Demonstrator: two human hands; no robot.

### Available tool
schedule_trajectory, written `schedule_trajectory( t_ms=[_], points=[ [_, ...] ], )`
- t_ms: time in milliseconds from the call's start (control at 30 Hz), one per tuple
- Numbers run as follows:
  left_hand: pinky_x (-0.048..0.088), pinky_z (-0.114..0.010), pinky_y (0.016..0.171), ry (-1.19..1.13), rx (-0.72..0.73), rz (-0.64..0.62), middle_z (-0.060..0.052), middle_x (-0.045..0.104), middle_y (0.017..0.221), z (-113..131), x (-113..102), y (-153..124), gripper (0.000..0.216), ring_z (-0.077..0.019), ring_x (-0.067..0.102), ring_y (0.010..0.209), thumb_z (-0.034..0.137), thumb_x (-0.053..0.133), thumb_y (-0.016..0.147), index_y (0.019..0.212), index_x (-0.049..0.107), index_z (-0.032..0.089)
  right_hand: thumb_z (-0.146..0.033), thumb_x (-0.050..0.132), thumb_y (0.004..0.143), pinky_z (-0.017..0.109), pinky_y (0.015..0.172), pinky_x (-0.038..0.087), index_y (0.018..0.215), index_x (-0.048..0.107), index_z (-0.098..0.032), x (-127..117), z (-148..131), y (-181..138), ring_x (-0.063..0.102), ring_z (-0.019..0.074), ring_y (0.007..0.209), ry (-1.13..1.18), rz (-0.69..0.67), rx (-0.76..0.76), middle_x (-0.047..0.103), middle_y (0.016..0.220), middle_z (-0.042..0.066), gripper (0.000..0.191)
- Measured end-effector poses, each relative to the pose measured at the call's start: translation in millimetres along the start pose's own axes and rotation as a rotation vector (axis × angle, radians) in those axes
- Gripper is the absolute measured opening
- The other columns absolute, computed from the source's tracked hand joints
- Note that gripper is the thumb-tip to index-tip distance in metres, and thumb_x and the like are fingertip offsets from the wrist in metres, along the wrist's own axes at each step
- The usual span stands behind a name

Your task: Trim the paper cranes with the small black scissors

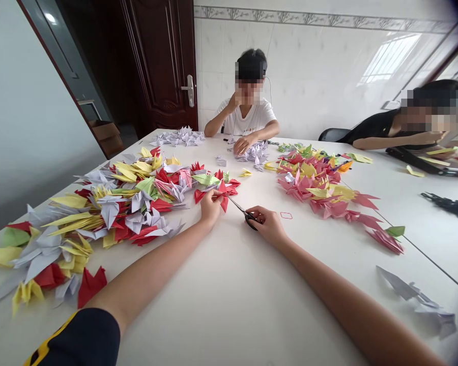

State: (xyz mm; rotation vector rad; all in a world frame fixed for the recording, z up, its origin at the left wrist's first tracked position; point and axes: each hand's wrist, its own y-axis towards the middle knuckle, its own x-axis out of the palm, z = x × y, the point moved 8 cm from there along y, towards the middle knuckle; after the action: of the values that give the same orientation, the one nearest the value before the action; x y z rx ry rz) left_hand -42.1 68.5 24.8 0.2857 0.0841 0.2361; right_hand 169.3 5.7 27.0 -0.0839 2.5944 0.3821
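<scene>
Near the middle of the white table, my left hand (211, 207) pinches a red folded paper crane (224, 192). My right hand (269, 223) grips a pair of scissors (248, 215) by its black handles, the blades pointing left with their tips at the red crane. Whether the blades touch the paper I cannot tell. Just behind my left hand lie more red cranes and a green crane (206, 179). A large heap of yellow, white, red and green paper cranes (110, 203) spreads to the left of my left forearm.
Pink, yellow and green cranes (320, 178) lie to the right. A white crane (420, 300) rests near the right edge, below a dark cord bundle (448, 204). Across the table a person (248, 114) handles white cranes (254, 151); another person (381, 127) sits far right.
</scene>
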Motion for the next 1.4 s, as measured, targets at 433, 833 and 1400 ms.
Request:
schedule_trajectory(
  t_ms=[433, 833, 1400],
  points=[
    [0.049, -0.031, 0.077, -0.019, 0.001, -0.011, -0.003, 0.066, 0.081, 4.3, -0.5, -2.7, 0.006, -0.0184, 0.064, 0.079, 0.012, 0.063, 0.073, 0.073, 0.063, 0.018, -0.034, 0.069, 0.072, 0.026, 0.052, 0.034, 0.095, 0.071, -0.021, -0.8, 1.0, -0.7, 0.044, 0.0118, 0.054, 0.072, 0.010, 0.036, 0.057, 0.068, -0.002, 0.027],
    [0.051, -0.035, 0.081, -0.035, -0.015, -0.022, -0.003, 0.069, 0.078, 3.3, 0.0, -3.3, 0.007, -0.0208, 0.065, 0.080, 0.012, 0.063, 0.067, 0.068, 0.065, 0.018, -0.033, 0.068, 0.073, 0.024, 0.051, 0.033, 0.098, 0.070, -0.020, 1.0, 1.6, 0.3, 0.044, 0.0113, 0.053, 0.126, -0.031, 0.062, 0.063, 0.071, -0.001, 0.028],
    [0.050, -0.032, 0.080, -0.024, -0.033, -0.039, -0.003, 0.072, 0.078, 7.1, 1.3, -4.5, 0.012, -0.0189, 0.066, 0.078, 0.009, 0.060, 0.065, 0.066, 0.068, 0.018, -0.036, 0.069, 0.073, 0.025, 0.051, 0.031, 0.098, 0.071, -0.020, 2.5, 2.6, 0.3, 0.042, 0.0106, 0.053, 0.070, -0.049, 0.062, 0.059, 0.070, -0.002, 0.030]
  ],
)
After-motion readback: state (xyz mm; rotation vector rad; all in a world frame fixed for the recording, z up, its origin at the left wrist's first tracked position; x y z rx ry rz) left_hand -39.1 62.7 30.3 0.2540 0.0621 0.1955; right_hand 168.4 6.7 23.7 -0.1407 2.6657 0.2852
